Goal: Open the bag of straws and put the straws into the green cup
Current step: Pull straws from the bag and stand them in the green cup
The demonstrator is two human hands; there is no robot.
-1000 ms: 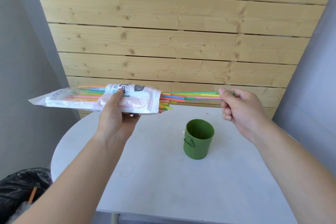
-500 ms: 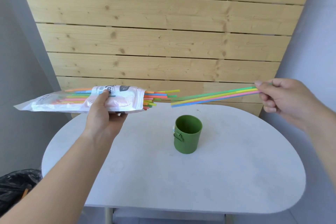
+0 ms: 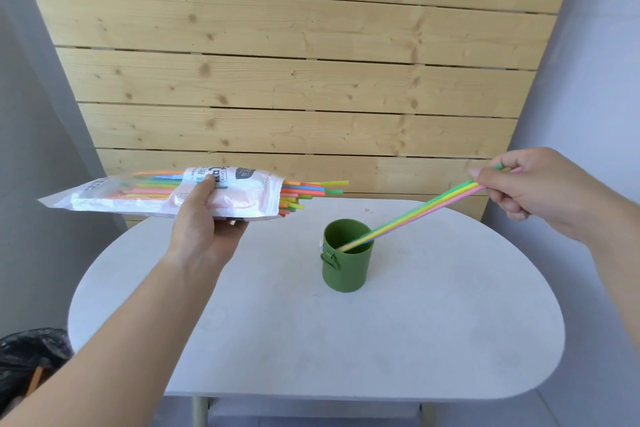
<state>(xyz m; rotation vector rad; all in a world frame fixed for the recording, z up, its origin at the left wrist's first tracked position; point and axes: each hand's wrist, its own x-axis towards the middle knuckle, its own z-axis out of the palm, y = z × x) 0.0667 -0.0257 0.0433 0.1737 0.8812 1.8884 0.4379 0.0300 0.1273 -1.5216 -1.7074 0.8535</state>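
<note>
A green cup (image 3: 346, 267) with a small side handle stands upright on the white table (image 3: 450, 340). My right hand (image 3: 533, 191) pinches the upper ends of a few coloured straws (image 3: 420, 210); they slant down to the left and their lower ends are inside the cup's mouth. My left hand (image 3: 204, 222) holds the opened white straw bag (image 3: 149, 196) level in the air, left of the cup. Many coloured straws stick out of the bag's open right end (image 3: 311, 191).
A wooden plank wall (image 3: 294, 80) stands right behind the table. Grey walls flank it on both sides. A black rubbish bag (image 3: 27, 360) sits on the floor at the lower left, beside the table's edge.
My right hand pulled a few straws fully out of the bag, swung them right and tipped their free ends down into the cup. The left hand keeps the bag level.
</note>
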